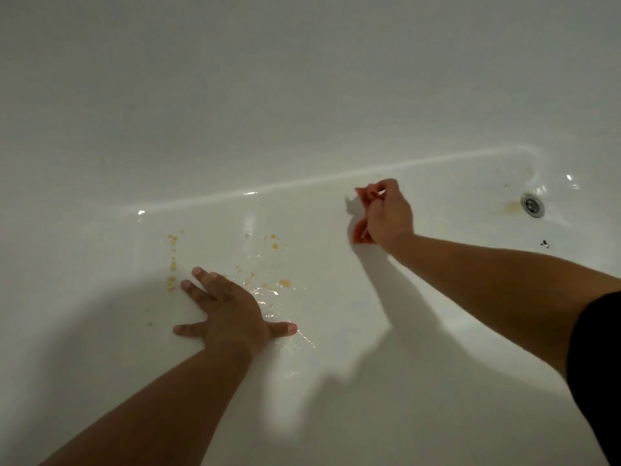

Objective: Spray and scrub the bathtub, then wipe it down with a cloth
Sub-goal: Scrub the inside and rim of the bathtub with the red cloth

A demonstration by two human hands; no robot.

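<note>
While the left hand lies flat on the white bathtub floor, fingers spread and straight, palm down, holding nothing, the right hand clutches a crumpled orange-pink cloth, fingers curled tight round it. Cloth bunches out both above and below the fist; its lower end looks pressed to the tub floor, near the curve where floor meets the far wall. Hands well apart, right one further in and closer to the drain. Yellowish spots scattered on the floor just beyond and beside the left fingers, a few more toward the middle. Thin film of water glistens beside the left hand, running under the thumb. Round metal drain sits at far right, with a brownish stain just left of it and a small dark speck nearer the person. Black sleeve edge shows on the right upper arm.
</note>
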